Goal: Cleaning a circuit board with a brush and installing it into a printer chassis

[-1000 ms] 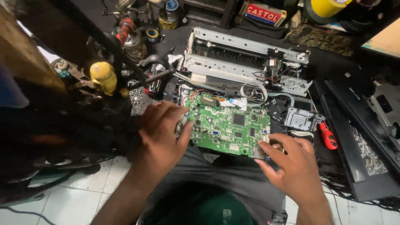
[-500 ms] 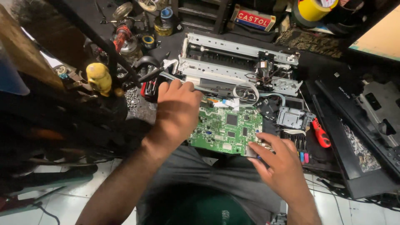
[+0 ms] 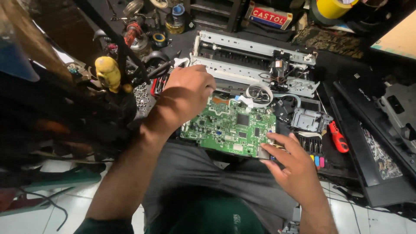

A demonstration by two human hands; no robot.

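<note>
Cluttered black counter (image 3: 346,69): your left hand (image 3: 186,93) has moved up off the green printed circuit board (image 3: 232,128) toward the grey metal printer frame (image 3: 255,60), fingers curled, while your right hand (image 3: 294,167) pinches the board's near corner.

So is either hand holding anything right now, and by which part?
The right hand pinches the green circuit board at its near right corner. The left hand rests over the board's far left corner; whether it grips anything cannot be told.

Green board (image 3: 232,128) gripped at lower right corner by right hand (image 3: 294,171); upper left edge covered by left hand (image 3: 186,93); printer frame (image 3: 255,65) behind.
</note>
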